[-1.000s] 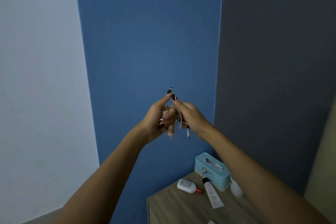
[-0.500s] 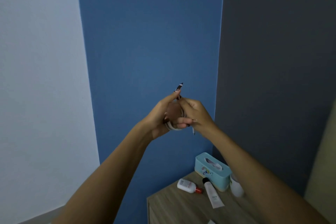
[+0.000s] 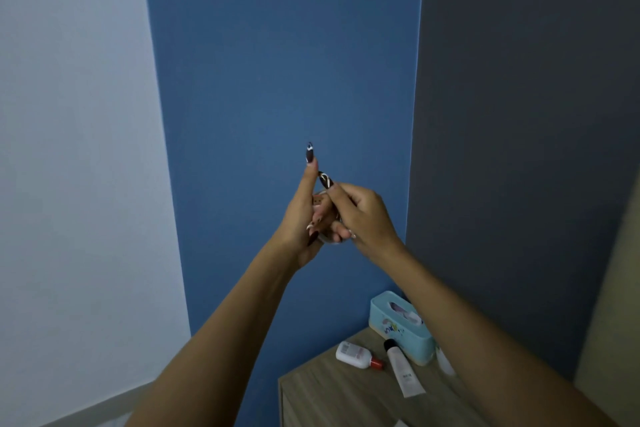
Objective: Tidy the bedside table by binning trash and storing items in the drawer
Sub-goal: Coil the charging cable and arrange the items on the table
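Observation:
Both hands are raised in front of the blue wall, well above the bedside table [image 3: 329, 388]. My left hand [image 3: 304, 218] holds a coiled white cable [image 3: 327, 239], thumb pointing up. My right hand [image 3: 360, 218] pinches the same coil from the right, fingers closed over it. Most of the cable is hidden between the hands. On the wooden table top lie a small white bottle with a red cap [image 3: 356, 355] and a white tube with a black cap [image 3: 403, 373].
A light blue tissue box [image 3: 398, 329] stands at the table's back by the wall corner. A white container [image 3: 445, 362] is partly hidden behind my right forearm. A white scrap [image 3: 400, 423] shows at the bottom edge. Pale wall on the left, dark grey wall on the right.
The hands have kept working the cable coil together. The loose cable end that hung below the right hand is no longer visible. The left thumb has straightened upward.

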Available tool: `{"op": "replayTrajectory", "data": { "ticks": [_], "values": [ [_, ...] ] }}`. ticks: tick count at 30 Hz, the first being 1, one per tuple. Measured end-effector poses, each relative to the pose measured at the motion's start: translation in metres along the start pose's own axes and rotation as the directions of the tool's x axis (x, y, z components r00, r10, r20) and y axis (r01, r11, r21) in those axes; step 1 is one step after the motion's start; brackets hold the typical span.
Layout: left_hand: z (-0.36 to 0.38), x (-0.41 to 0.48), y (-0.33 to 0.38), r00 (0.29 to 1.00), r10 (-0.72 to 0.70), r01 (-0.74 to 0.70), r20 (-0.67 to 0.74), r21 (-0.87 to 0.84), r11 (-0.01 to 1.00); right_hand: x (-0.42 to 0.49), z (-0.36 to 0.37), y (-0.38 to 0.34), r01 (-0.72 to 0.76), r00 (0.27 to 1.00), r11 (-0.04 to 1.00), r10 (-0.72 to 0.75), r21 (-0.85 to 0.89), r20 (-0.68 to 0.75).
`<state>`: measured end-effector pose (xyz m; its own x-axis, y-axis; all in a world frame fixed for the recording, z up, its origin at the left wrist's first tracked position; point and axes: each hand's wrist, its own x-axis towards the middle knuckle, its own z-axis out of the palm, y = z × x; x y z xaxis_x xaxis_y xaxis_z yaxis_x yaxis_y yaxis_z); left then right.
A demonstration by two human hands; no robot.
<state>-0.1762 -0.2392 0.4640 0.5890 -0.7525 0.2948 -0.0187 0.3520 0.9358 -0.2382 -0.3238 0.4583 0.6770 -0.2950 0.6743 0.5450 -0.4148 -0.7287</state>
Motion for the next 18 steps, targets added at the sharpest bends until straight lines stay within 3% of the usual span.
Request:
{"op": "replayTrajectory", "data": {
  "ticks": [4,8,14,18],
  "values": [
    [0.010,-0.001,-0.004,0.983,0.106,-0.102,-0.148,0.037,0.994,0.000,0.000,0.001,0.087,0.992,0.989,-0.098,-0.124,-0.085],
    [0.011,0.000,-0.003,0.988,0.110,-0.100,-0.108,0.092,0.991,-0.001,-0.005,-0.003,0.107,0.988,0.987,-0.119,-0.123,-0.096],
    [-0.001,0.003,0.006,0.977,0.179,-0.139,-0.114,0.299,0.944,-0.004,-0.011,-0.011,0.138,0.980,0.956,-0.169,-0.260,-0.103],
    [-0.002,0.004,0.013,0.958,0.239,-0.182,-0.157,0.312,0.933,-0.001,-0.014,-0.018,0.150,0.975,0.930,-0.196,-0.336,-0.106]
  ]
}}
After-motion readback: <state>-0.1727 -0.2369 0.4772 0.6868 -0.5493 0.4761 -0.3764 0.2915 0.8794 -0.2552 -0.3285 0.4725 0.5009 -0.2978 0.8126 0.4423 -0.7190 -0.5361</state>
